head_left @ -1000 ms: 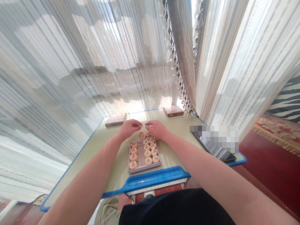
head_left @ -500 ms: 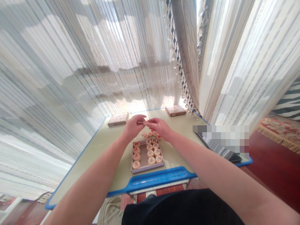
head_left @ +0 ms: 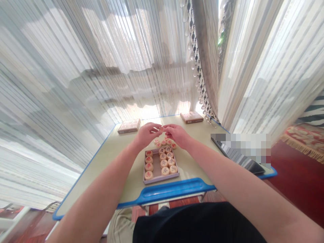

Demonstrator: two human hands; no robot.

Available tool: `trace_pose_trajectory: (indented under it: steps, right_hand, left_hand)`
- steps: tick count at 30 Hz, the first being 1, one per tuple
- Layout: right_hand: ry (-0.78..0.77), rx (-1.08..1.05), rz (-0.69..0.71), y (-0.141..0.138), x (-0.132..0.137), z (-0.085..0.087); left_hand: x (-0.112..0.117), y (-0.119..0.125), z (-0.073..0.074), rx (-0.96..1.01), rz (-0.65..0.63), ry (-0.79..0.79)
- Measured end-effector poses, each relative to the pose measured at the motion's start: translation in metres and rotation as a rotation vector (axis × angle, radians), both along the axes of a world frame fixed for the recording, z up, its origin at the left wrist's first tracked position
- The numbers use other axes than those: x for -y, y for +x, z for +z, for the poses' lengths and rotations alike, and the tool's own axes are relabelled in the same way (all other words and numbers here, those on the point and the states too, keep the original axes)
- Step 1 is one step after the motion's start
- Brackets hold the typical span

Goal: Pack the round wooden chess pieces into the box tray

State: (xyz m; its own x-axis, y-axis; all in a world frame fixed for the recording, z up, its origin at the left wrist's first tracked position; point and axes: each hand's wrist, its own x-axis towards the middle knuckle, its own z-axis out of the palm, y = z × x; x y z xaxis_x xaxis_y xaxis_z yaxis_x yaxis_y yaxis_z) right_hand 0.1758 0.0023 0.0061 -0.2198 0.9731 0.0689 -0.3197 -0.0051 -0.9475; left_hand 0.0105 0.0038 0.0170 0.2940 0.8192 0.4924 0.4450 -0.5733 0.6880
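Between my two hands, above the far half of the table, is a round Chinese chess piece [head_left: 161,129]. The fingertips of my left hand [head_left: 147,134] pinch it from the left, and those of my right hand [head_left: 177,134] from the right. Just below the hands lies a loose group of red-marked pieces [head_left: 164,142], partly hidden by my fingers. Nearer to me sits an open shallow box [head_left: 157,168]. Its left side holds a column of red-marked pieces [head_left: 149,166], and its right side two columns of dark-marked pieces [head_left: 167,162]. Bare box floor shows between them.
A flat box [head_left: 129,126] lies at the table's back left, another flat box [head_left: 191,117] at the back right. A dark device [head_left: 238,157], partly blurred out, rests near the right edge. The table's blue front tray [head_left: 174,192] is closest to me. Curtains hang behind.
Both hands stay together around the piece, with the fingers shifting slightly and the piece's face tilting more into view. The whole view has moved a little. The pieces in the box stay the same.
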Motion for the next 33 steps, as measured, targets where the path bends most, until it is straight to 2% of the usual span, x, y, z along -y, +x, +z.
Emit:
trace_pose_trajectory:
  steps: [3, 6, 8, 12, 14, 18, 25, 30, 33]
  right_hand:
    - [0.003, 0.015, 0.003, 0.001, 0.000, 0.000]
    - [0.077, 0.124, -0.032, 0.002, 0.000, -0.002]
    - [0.239, 0.291, -0.082, 0.004, 0.000, -0.003]
    - [0.689, 0.684, -0.192, 0.006, 0.001, -0.005]
    - [0.790, 0.779, -0.209, 0.007, 0.001, -0.006]
    - [0.840, 0.816, -0.181, 0.008, 0.002, -0.006]
    - [0.859, 0.872, -0.073, 0.004, 0.013, -0.003]
    - [0.770, 0.958, 0.085, -0.001, 0.027, -0.001]
    - [0.770, 1.045, 0.134, -0.004, 0.033, -0.001]
  left_hand:
    - [0.000, -0.001, 0.000, -0.111, 0.058, 0.031]
    - [0.002, -0.001, 0.002, -0.178, 0.108, 0.067]
    - [0.004, -0.001, 0.004, -0.198, 0.125, 0.076]
    - [0.004, -0.004, 0.005, -0.209, 0.113, 0.050]
    - [0.003, -0.006, 0.005, -0.204, 0.099, 0.026]
    - [0.003, -0.012, 0.009, -0.220, 0.062, -0.113]
    - [0.010, -0.030, 0.022, -0.272, -0.089, -0.407]
    - [0.011, -0.042, 0.027, -0.333, 0.016, -0.405]
    - [0.010, -0.044, 0.023, -0.382, 0.008, -0.404]
